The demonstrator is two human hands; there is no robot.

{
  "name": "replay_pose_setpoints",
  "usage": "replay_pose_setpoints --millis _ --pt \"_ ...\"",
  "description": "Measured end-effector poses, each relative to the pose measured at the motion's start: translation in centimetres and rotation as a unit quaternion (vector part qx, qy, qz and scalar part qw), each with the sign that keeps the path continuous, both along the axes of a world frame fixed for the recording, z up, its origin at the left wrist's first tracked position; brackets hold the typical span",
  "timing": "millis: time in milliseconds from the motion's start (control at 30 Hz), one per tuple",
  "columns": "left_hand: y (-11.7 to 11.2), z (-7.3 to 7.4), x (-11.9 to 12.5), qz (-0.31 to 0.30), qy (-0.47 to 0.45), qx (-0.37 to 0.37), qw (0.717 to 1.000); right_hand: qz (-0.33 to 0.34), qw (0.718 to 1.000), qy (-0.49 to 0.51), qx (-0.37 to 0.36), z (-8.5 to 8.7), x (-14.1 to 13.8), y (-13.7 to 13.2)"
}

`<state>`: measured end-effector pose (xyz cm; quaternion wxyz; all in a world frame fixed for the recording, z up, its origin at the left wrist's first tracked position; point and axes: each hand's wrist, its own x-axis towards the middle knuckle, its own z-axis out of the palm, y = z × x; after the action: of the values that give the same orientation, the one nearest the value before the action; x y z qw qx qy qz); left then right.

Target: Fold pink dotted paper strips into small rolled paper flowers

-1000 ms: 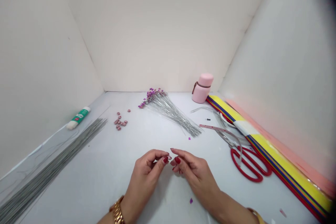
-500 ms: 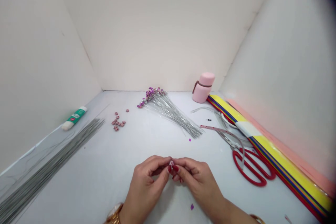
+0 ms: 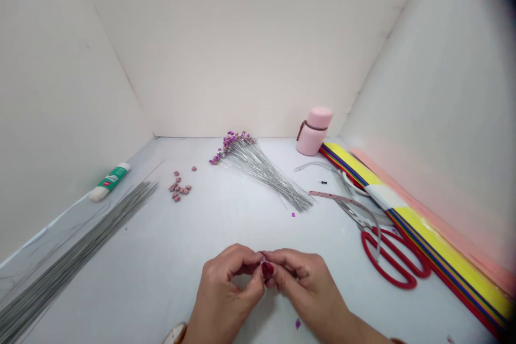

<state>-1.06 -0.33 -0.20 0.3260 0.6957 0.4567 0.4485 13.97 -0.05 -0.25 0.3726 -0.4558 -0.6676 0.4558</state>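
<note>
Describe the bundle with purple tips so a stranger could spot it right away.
Start at the pink bottle by the back wall. Left of it and nearer, a bundle of silvery stems fans out on the table. Purple tips set it apart from the plain grey wires at far left.

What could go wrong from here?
1. The small piece at the meeting fingertips of the left hand and right hand is mostly hidden, so the grip could slip or misalign it unnoticed.
2. A loose purple piece lies close to the right wrist and might get brushed away.
3. The tape measure lies across the scissors; lifting them could drag it along.
</note>
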Motion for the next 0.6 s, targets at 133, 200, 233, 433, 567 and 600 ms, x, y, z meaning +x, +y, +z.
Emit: replay_pose_setpoints --millis 133,200,233,433,567,600 --pt "0.1 -0.4 0.3 0.032 0.021 0.020 0.999 0.007 0.997 -0.058 0.058 -0.4 0.1 0.1" --pt "0.3 -0.7 0.4 0.055 0.043 0.026 0.997 -0.003 0.992 -0.089 0.092 -0.7 0.0 0.3" --pt "0.4 -0.8 0.4 0.058 0.047 0.019 0.997 -0.009 0.991 -0.094 0.098 -0.8 -0.1 0.3" --pt "0.8 -0.2 -0.2 -0.008 -0.117 -0.180 0.977 -0.029 0.999 0.011 -0.028 -1.0 -0.2 0.5" --pt "0.8 0.3 -0.2 -0.046 -0.201 -0.239 0.949 -0.018 0.998 0.044 -0.046 -0.5 0.0 0.3" --pt "0.8 0.3 -0.2 -0.050 -0.208 -0.246 0.945 -0.017 0.997 0.048 -0.049 -0.4 0.0 0.3"
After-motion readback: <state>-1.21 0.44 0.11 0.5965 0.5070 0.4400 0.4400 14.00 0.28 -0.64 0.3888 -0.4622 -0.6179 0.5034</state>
